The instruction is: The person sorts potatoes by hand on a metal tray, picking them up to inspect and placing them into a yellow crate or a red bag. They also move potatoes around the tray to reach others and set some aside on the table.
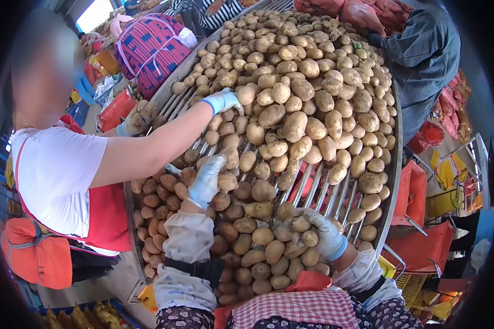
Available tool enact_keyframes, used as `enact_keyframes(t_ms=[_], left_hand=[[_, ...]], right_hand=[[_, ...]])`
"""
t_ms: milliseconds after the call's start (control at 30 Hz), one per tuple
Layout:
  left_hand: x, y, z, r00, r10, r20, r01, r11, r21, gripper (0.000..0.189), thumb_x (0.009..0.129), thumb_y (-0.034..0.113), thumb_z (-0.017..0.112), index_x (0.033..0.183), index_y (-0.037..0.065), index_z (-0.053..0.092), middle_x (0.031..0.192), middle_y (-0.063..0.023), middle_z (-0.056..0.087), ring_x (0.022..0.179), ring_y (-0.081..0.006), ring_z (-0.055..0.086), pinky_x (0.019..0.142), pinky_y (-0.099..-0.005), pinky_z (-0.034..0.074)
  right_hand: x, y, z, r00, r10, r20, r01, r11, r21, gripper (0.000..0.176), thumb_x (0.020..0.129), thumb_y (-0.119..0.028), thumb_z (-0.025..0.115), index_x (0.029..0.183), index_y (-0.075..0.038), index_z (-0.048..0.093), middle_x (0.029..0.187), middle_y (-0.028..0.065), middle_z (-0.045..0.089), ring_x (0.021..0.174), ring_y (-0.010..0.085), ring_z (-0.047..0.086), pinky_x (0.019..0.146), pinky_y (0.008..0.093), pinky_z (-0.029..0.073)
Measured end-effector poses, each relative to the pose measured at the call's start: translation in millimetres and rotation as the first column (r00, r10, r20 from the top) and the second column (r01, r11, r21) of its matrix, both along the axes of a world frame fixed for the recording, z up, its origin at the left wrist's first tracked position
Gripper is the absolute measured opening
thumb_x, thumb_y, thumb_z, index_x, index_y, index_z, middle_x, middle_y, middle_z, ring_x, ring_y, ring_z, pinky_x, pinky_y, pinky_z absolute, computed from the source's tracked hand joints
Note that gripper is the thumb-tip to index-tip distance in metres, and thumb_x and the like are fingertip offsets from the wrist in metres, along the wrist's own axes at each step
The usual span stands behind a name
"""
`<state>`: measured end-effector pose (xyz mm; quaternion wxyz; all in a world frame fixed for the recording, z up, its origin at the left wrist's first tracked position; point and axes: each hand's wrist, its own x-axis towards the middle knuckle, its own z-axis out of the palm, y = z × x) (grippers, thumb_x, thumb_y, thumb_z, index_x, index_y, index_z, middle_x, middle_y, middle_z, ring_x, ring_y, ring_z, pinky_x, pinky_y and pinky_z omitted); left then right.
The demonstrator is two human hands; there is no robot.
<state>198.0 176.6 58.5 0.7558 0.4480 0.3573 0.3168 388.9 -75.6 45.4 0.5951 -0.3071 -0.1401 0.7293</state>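
Potatoes (296, 123) are heaped over a table of metal rollers (325, 189). My left hand (207, 181), in a pale blue and white glove, reaches up among the potatoes left of centre, its fingers curled at a potato beside them. My right hand (326, 234), gloved alike, is lower right with its fingers wrapped round potatoes at the near edge of the bare rollers. Smaller potatoes (269, 252) lie between my forearms. A co-worker's gloved hand (224, 102) touches the heap above my left hand; their other gloved hand (133, 123) holds potatoes at the left rim.
The co-worker (66, 175) in a white shirt and red apron stands at left, an arm across the table. Another person (422, 66) leans in at upper right. Red containers (410, 192) stand beyond the right rim (388, 219). A yellow crate (411, 285) is at lower right.
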Motion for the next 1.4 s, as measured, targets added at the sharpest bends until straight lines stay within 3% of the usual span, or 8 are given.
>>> enact_keyframes(t_ms=[500,700,767,900,1133,1233,1367,1400], left_hand=[[-24.4,-189.7,12.0,0.917,-0.346,0.199,0.321,0.936,0.146,0.053,0.102,0.043,0.035,0.137,0.004,0.044,0.102,-0.0127,0.065,0.088,-0.0204,0.065,0.071,-0.0293,0.056],[-25.1,-201.4,10.3,0.853,-0.032,0.521,0.357,0.764,-0.538,0.050,0.100,0.027,0.050,0.143,0.006,0.035,0.136,-0.0152,0.050,0.119,-0.0237,0.054,0.094,-0.0374,0.051],[-17.6,-215.2,17.3,0.957,-0.223,0.184,0.245,0.964,-0.103,0.061,0.095,0.016,0.059,0.148,0.006,0.030,0.140,-0.0149,0.046,0.125,-0.0227,0.049,0.101,-0.0361,0.044],[-8.4,-220.8,16.7,0.964,-0.230,-0.135,0.265,0.773,0.577,0.079,0.084,-0.001,0.066,0.151,0.004,0.023,0.137,-0.0141,0.048,0.127,-0.0233,0.046,0.108,-0.0327,0.035],[2.6,-227.4,14.2,0.945,-0.253,-0.206,0.325,0.773,0.545,0.065,0.084,0.000,0.067,0.142,-0.001,0.038,0.130,-0.0116,0.053,0.110,-0.0187,0.057,0.091,-0.0300,0.049],[-4.9,-230.2,35.3,0.950,-0.271,0.155,0.301,0.929,-0.214,0.038,0.090,0.008,0.061,0.126,-0.002,0.053,0.119,-0.0086,0.058,0.079,-0.0098,0.056,0.064,-0.0225,0.047],[-9.5,-238.0,-6.3,0.982,-0.067,-0.177,0.149,0.850,0.505,0.036,0.097,0.023,0.050,0.125,0.001,0.054,0.113,-0.0086,0.061,0.088,-0.0132,0.060,0.070,-0.0247,0.051],[-6.7,-238.7,-10.8,0.981,0.123,-0.148,0.024,0.684,0.729,0.036,0.099,0.026,0.046,0.125,0.002,0.054,0.113,-0.0092,0.061,0.092,-0.0146,0.061,0.073,-0.0252,0.053]], right_hand=[[-27.5,-27.9,-7.8,0.994,-0.024,-0.108,0.021,0.999,-0.030,0.032,0.091,-0.047,0.058,0.102,-0.017,0.056,0.093,0.0002,0.061,0.084,0.0154,0.062,0.059,0.0310,0.052],[18.3,-83.8,21.5,0.967,-0.151,-0.206,0.169,0.983,0.075,0.032,0.089,-0.045,0.062,0.082,-0.015,0.052,0.076,0.0023,0.050,0.060,0.0169,0.051,0.050,0.0273,0.046],[39.4,-122.1,13.6,0.937,-0.301,-0.176,0.291,0.953,-0.083,0.042,0.084,-0.040,0.062,0.112,-0.008,0.057,0.075,0.0001,0.053,0.069,0.0180,0.058,0.051,0.0344,0.049],[98.0,-170.9,22.8,0.903,-0.429,0.011,0.428,0.903,0.033,0.027,0.088,-0.036,0.058,0.075,-0.014,0.051,0.089,0.0075,0.058,0.070,0.0203,0.057,0.049,0.0287,0.049],[174.7,-245.2,25.4,0.744,-0.657,0.123,0.665,0.708,-0.238,0.022,0.087,-0.033,0.060,0.082,-0.012,0.058,0.084,0.0068,0.060,0.068,0.0216,0.059,0.045,0.0296,0.048],[255.9,-260.4,3.9,0.581,-0.804,0.132,0.814,0.577,-0.066,0.026,0.087,-0.036,0.061,0.091,-0.010,0.059,0.091,0.0099,0.063,0.073,0.0258,0.064,0.050,0.0341,0.054],[293.2,-229.6,32.1,-0.062,-0.653,0.755,0.995,0.022,0.102,0.044,0.088,-0.036,0.064,0.123,-0.012,0.053,0.100,0.0130,0.064,0.082,0.0247,0.065,0.067,0.0413,0.059],[276.5,-213.5,39.2,0.080,-0.642,0.762,0.955,0.269,0.126,0.045,0.089,-0.035,0.063,0.126,-0.012,0.052,0.103,0.0125,0.064,0.082,0.0222,0.065,0.067,0.0389,0.058]])
